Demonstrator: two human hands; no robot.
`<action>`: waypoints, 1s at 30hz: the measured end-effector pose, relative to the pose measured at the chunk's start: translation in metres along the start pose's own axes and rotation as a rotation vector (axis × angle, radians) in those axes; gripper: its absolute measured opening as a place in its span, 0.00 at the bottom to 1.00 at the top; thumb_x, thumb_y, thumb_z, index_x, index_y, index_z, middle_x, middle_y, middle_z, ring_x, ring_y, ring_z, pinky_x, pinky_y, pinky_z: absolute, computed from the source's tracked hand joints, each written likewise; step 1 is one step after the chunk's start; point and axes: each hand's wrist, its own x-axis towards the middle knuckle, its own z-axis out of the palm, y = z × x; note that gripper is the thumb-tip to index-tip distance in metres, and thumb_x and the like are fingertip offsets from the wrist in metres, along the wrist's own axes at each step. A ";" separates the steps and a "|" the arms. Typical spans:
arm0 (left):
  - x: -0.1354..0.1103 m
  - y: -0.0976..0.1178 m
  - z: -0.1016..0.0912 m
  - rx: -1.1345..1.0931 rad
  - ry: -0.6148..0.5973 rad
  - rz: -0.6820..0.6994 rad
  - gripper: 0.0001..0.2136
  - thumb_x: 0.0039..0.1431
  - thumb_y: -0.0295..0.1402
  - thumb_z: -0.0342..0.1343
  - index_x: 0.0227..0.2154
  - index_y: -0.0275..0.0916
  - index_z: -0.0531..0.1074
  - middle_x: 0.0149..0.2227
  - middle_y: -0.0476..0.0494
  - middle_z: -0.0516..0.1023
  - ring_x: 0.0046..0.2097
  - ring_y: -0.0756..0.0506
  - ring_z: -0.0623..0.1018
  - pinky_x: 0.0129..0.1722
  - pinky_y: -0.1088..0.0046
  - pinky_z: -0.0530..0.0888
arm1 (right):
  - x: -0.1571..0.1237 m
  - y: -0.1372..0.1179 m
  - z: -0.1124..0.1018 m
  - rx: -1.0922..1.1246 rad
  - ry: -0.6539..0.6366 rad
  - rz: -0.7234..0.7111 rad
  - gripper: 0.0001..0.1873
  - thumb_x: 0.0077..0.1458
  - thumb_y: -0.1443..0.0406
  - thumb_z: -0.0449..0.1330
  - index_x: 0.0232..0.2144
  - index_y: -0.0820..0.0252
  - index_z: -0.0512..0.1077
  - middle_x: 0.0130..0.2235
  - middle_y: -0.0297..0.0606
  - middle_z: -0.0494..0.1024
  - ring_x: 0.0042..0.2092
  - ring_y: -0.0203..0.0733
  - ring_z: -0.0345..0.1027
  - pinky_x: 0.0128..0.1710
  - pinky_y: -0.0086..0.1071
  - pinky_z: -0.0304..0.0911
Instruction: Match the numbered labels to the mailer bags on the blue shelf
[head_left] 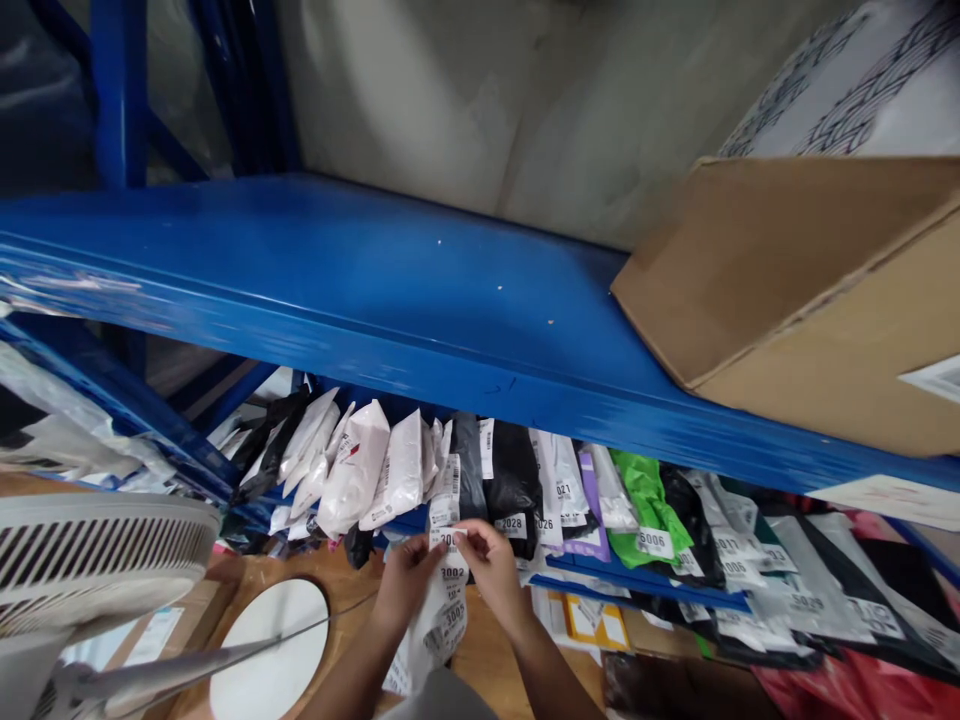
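My left hand (409,575) and my right hand (487,565) are close together at the lower middle, in front of the lower shelf. Between them hangs a strip of white number labels (452,585), with "3002" and "3005" readable on it. The fingers of my left hand pinch the strip's left edge near the top. My right hand's thumb and fingers close on its upper right corner, partly covering a number that starts with "30". Just behind my hands stand a grey mailing bag (469,470) and a black mailing bag (514,480) tagged "2028".
A blue shelf (390,270) crosses above my hands, with an open cardboard box (825,330) at its right. White parcels (356,470), a green bag (645,500) and several other labelled bags line the lower shelf. A white fan (97,560) stands at the left near its round base (270,640).
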 end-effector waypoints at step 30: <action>-0.021 -0.026 0.008 0.013 -0.117 -0.038 0.26 0.41 0.59 0.56 0.24 0.37 0.73 0.22 0.47 0.73 0.26 0.48 0.70 0.27 0.75 0.64 | 0.039 0.026 -0.072 -1.038 0.225 -0.499 0.14 0.55 0.68 0.52 0.40 0.55 0.74 0.43 0.41 0.72 0.44 0.48 0.62 0.42 0.43 0.63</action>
